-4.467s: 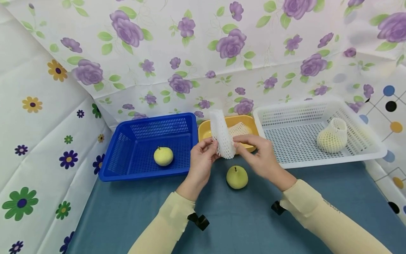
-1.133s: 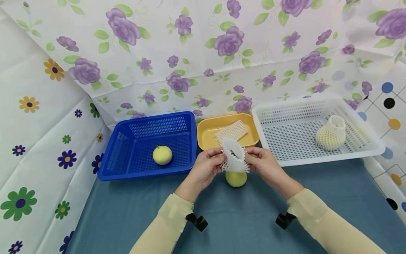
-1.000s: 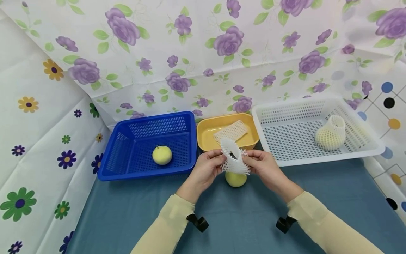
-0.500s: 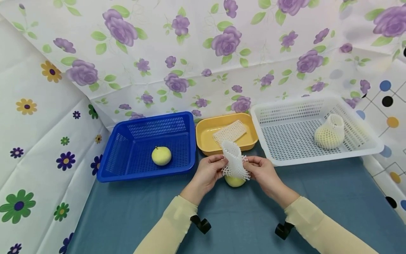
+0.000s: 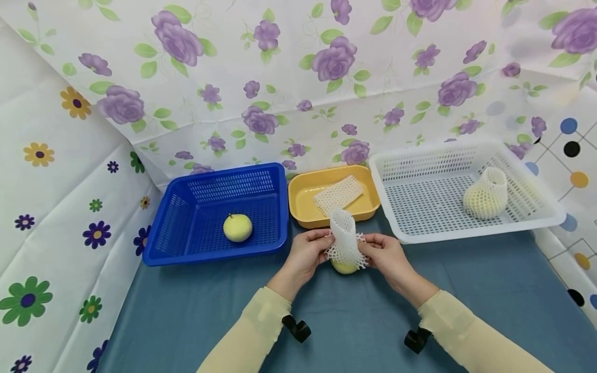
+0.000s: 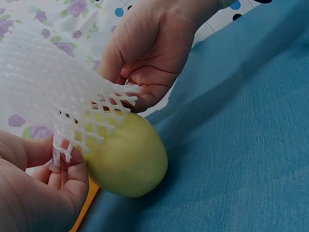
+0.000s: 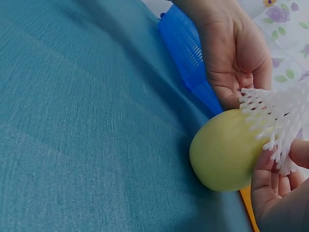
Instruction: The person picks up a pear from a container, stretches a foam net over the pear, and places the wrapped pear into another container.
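A white foam fruit net [image 5: 344, 238] sits over the top of a yellow-green pear [image 5: 345, 267] standing on the blue-green cloth. My left hand [image 5: 305, 259] pinches the net's left lower edge between thumb and fingers. On the opposite side my right hand [image 5: 384, 259] pinches its right lower edge. In the left wrist view the pear's lower part [image 6: 130, 159] shows bare below the net's stretched mesh. The right wrist view also has the pear [image 7: 227, 152] partly covered, its stem end hidden under the net.
A blue basket [image 5: 160, 233] at left holds another bare pear [image 5: 238, 228]. Behind my hands, a yellow tray [image 5: 303, 199] holds flat foam netting [image 5: 339, 195]. The white basket [image 5: 420, 238] at right contains a netted pear [image 5: 486, 197]. A flowered curtain [image 5: 289, 77] hangs behind.
From held upright above the tray's front, the net came down, was spread open by both hands, and was lowered over the pear. In the last half second it slid slightly further down.
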Action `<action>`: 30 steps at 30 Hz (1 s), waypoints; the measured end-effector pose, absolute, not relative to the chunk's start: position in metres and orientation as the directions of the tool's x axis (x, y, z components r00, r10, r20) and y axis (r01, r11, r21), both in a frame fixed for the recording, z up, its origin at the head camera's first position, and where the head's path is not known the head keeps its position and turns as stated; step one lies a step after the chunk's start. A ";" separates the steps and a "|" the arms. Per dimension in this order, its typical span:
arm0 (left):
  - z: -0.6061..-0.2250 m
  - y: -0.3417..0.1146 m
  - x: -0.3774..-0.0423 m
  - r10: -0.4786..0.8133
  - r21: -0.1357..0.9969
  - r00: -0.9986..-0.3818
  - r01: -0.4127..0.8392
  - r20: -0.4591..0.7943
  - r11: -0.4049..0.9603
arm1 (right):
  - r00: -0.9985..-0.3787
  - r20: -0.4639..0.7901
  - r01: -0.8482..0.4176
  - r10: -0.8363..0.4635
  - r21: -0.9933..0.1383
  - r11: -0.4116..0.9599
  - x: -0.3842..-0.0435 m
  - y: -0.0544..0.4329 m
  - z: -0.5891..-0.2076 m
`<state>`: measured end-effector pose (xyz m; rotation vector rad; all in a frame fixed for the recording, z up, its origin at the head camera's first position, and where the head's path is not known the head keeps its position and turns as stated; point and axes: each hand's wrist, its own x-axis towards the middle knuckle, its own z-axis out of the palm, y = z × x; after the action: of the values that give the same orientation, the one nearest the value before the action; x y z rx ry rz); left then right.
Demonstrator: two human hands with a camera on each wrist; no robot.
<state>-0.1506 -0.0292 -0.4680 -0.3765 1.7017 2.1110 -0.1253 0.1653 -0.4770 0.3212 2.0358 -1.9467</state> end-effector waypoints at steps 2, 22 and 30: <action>-0.470 -0.029 -0.151 0.141 0.866 -0.882 -0.469 -0.450 -0.174 | -0.925 -0.379 0.376 -0.041 -0.925 0.059 -0.126 0.165 -0.478; -0.479 -0.033 -0.151 0.136 0.853 -0.864 -0.502 -0.485 -0.144 | -0.914 -0.405 0.402 -0.027 -0.913 0.072 -0.122 0.169 -0.486; -0.482 -0.035 -0.149 0.141 0.867 -0.876 -0.479 -0.462 -0.139 | -0.918 -0.395 0.392 -0.039 -0.916 0.082 -0.118 0.173 -0.490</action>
<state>-0.1493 -0.0350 -0.4823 -0.3782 1.7302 2.0653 -0.1185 0.1726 -0.4899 0.3508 2.0487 -1.9017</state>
